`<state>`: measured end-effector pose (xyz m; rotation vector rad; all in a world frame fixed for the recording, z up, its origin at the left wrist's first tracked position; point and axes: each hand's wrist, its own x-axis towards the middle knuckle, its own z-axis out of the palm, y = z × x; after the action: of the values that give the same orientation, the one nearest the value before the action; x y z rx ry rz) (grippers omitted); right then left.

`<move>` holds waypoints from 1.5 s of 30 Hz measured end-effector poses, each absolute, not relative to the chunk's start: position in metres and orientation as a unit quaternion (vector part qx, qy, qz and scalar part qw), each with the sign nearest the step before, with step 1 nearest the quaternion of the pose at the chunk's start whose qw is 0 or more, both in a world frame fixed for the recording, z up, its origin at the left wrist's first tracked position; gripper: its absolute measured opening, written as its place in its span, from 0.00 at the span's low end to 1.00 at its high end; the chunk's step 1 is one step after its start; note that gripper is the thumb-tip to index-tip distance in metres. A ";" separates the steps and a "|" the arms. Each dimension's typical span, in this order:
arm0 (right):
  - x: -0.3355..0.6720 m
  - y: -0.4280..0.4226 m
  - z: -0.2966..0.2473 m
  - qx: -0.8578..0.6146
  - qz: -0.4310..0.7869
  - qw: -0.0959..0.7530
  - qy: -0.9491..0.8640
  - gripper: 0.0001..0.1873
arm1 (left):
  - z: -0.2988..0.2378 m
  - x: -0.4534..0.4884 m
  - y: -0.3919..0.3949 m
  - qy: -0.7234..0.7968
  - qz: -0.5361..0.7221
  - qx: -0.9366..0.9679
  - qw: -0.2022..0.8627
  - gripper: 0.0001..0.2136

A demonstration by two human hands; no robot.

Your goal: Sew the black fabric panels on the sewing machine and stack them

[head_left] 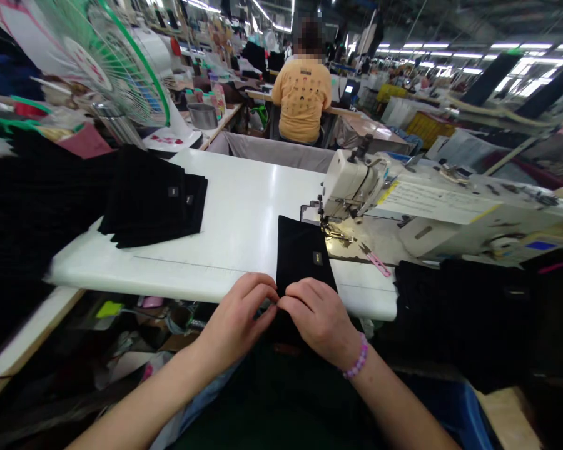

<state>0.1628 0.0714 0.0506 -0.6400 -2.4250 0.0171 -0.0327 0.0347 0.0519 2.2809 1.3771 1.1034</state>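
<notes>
Your left hand and right hand meet at the near edge of the white worktop, fingertips touching. Both sets of fingers are pinched on the near end of a black fabric piece. It lies flat, running from your hands away to the needle area of the sewing machine, and it carries a small woven label on its right side.

A purple bead bracelet sits on your right wrist. Pink-handled snips lie just right of the fabric, on the machine bed. To the far left rests a stack of black labelled pieces, with a desk fan beyond it. More black cloth is heaped on your right. Farther off, a person in a yellow shirt sits facing away.
</notes>
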 end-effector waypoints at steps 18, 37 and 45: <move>0.138 0.067 0.069 -0.323 0.052 0.456 -0.828 0.07 | 0.045 -0.020 0.029 0.529 0.515 0.675 0.018 0.09; 0.140 0.063 0.062 -0.294 0.016 0.475 -0.829 0.09 | 0.043 -0.012 0.024 0.540 0.498 0.677 0.039 0.06; 0.144 0.060 0.053 -0.281 -0.005 0.449 -0.848 0.13 | 0.041 -0.015 0.026 0.512 0.515 0.687 -0.025 0.06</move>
<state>0.1439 0.0601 0.0533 -0.6942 -2.0974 -0.0126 -0.0153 0.0257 0.0411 2.1943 1.6329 1.6435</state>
